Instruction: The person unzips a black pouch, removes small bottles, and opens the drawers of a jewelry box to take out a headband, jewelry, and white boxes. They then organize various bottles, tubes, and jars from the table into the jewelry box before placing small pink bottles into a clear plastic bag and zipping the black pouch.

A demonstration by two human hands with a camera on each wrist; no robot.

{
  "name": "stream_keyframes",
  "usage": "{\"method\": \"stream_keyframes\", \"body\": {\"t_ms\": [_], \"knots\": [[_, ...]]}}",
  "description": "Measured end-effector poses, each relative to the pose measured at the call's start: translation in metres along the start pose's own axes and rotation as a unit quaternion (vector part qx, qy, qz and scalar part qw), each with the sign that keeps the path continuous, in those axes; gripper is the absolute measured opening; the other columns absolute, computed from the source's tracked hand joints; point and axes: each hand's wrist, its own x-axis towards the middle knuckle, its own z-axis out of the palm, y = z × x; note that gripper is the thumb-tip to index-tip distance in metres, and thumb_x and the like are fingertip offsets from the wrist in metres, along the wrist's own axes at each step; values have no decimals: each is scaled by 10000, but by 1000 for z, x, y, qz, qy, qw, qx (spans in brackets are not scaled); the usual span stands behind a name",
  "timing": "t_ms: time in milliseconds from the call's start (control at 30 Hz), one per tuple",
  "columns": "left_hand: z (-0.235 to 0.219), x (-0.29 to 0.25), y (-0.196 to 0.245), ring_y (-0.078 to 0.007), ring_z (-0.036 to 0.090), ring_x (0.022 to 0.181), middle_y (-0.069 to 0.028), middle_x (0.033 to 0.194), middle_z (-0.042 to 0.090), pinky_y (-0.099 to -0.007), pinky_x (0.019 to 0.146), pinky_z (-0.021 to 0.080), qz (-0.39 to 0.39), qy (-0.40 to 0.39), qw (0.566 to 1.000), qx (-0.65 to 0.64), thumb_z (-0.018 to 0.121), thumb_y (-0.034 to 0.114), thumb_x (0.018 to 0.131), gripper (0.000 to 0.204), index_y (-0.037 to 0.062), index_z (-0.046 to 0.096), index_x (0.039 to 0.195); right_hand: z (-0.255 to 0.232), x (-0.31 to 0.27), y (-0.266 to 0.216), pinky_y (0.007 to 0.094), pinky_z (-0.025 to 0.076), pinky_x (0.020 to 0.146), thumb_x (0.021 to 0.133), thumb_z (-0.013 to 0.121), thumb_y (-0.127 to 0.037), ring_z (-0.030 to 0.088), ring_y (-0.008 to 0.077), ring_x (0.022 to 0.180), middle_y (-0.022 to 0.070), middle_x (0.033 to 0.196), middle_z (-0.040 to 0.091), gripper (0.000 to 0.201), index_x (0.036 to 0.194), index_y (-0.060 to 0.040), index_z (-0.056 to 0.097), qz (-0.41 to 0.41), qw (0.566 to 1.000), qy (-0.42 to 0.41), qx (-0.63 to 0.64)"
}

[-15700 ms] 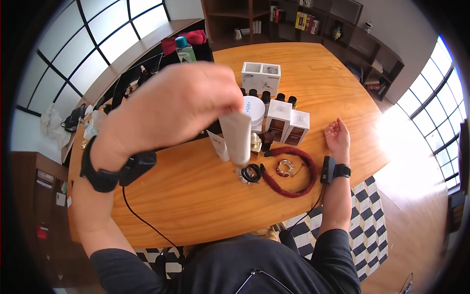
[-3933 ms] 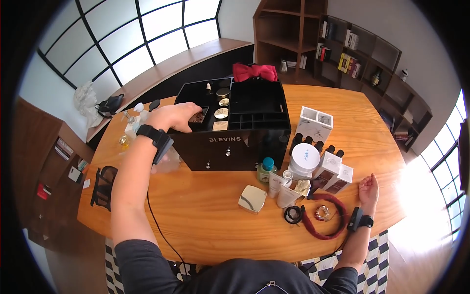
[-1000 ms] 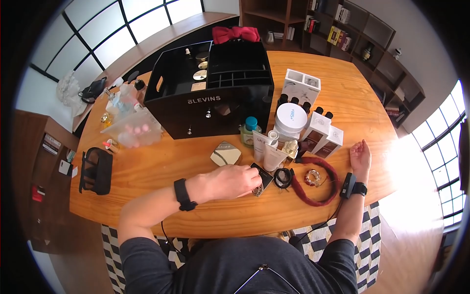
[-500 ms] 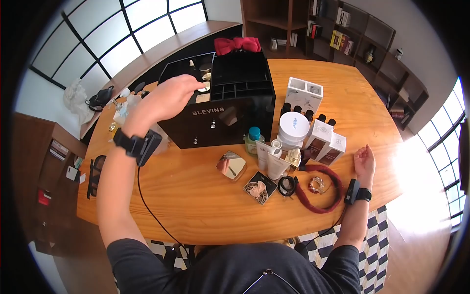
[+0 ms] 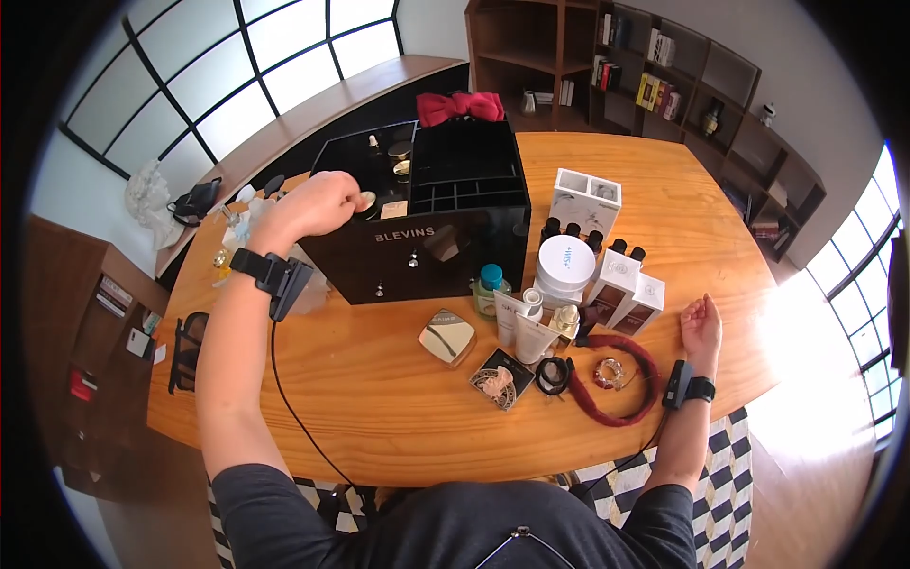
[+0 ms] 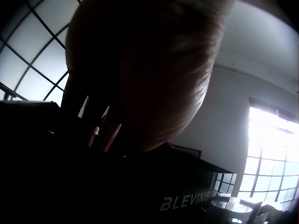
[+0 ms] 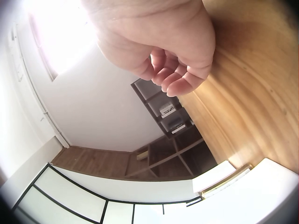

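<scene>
In the head view my left hand (image 5: pixel 318 204) is over the left compartment of a black organizer box (image 5: pixel 417 270) lettered BLEVINS. Its fingertips pinch a small round gold-topped container (image 5: pixel 367 201). Another gold round lid (image 5: pixel 402 169) and a pale square piece (image 5: pixel 394 209) stay in that compartment. The left wrist view shows the left hand (image 6: pixel 145 74) dark from below, its fingers largely in shadow. My right hand (image 5: pixel 701 327) rests palm up at the table's right side. Seen in the right wrist view, the right hand (image 7: pixel 163 46) has loosely curled fingers around nothing.
On the table (image 5: pixel 332 427) stand a gold square compact (image 5: pixel 447 339), a flat box with a pink and silver ornament (image 5: pixel 500 382), tubes (image 5: pixel 533 339), a white jar (image 5: pixel 567 261), cartons (image 5: pixel 616 280) and a red headband (image 5: pixel 640 403). Black-framed glasses (image 5: pixel 188 353) lie left.
The left hand earlier held a white tube, then set the flat ornament box beside the compact. Since half a second ago it has drawn the round gold container leftward. The right hand stays put.
</scene>
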Motion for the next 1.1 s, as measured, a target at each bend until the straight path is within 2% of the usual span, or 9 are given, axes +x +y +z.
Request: {"method": "stream_keyframes", "body": {"t_ms": [100,200,400,600,633,700,833,967,1100], "knots": [[9,-2,-17,-321,604,934,-152,1034,633,-351,819,478,38,90,995,10,618,135,765,326,17,600,1068,0,0,0,256,499,630,915,569,-113,552,142,687,46,764,583,122,991,-19,583,-2,1000,0,0],[10,-1,-14,-218,607,776,-75,840,612,-331,708,481,57,78,991,-96,665,100,723,365,15,584,1068,0,0,0,260,499,629,915,567,-109,552,144,689,44,759,580,115,988,-22,585,3,1000,0,7],[30,17,-32,-122,536,712,-28,774,561,-250,676,454,19,31,982,-183,675,57,721,334,22,578,1039,3,-1,-1,263,495,619,920,555,-108,547,146,686,40,746,569,93,957,-30,588,9,1000,-2,7],[24,-4,-24,-191,548,687,-72,739,549,-307,655,459,52,229,958,-167,672,95,738,300,41,521,992,0,2,-1,270,487,618,927,542,-113,547,151,688,39,757,574,95,954,-31,584,13,1000,-6,11],[20,-10,-19,-108,494,681,-12,751,497,-252,637,435,63,235,955,-171,632,44,763,313,47,514,1052,3,0,0,271,487,621,928,540,-112,547,152,689,39,758,575,96,956,-31,583,8,1000,1,10],[7,-30,14,-105,499,679,-10,754,509,-243,619,435,52,254,948,-185,639,49,753,330,50,523,1062,2,0,-1,275,488,629,928,539,-110,548,154,694,43,765,577,98,961,-27,580,6,1000,-5,4],[0,-65,68,-124,557,686,-29,801,548,-250,622,458,186,197,947,-171,650,47,715,322,53,546,1020,6,-2,-1,277,485,629,927,541,-110,542,152,694,44,765,572,103,969,-23,575,5,1000,1,1],[28,-82,109,-284,593,840,-106,943,584,-366,719,493,340,87,935,-44,697,146,684,319,31,558,947,1,2,-3,278,480,635,927,542,-111,536,151,699,45,768,566,108,978,-19,568,6,1000,2,-1],[68,-88,136,-254,570,785,-80,823,527,-363,691,471,431,10,902,-40,716,180,683,326,47,549,929,2,0,-3,280,475,638,926,544,-111,533,157,704,48,773,563,107,977,-20,566,5,1000,1,-1]]}}
